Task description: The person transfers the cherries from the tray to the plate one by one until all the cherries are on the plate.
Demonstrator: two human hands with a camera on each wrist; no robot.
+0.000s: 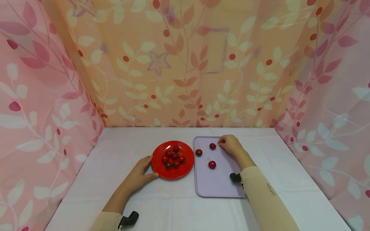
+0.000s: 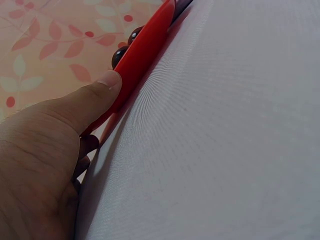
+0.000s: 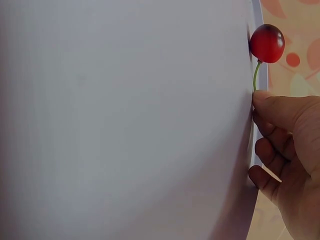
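Note:
My right hand [image 1: 231, 144] pinches the green stem of a cherry [image 3: 267, 43] between thumb and forefinger, at the far part of a lilac tray [image 1: 219, 189]. The dark red fruit hangs off the fingertips' left side in the head view, close over the tray. Two more cherries with stems lie on the tray, one near its left edge [image 1: 198, 152] and one nearer me [image 1: 212, 165]. My left hand [image 1: 140, 175] rests against the left rim of a red plate [image 1: 162, 171], thumb and fingers spread along it. Several cherries [image 1: 175, 155] are heaped on that plate.
The plate stands just left of the tray, their edges close together. A white cloth [image 1: 173, 211] covers the table. Patterned curtains [image 1: 179, 64] stand along the back and both sides. A small black device [image 1: 130, 218] is strapped to each wrist.

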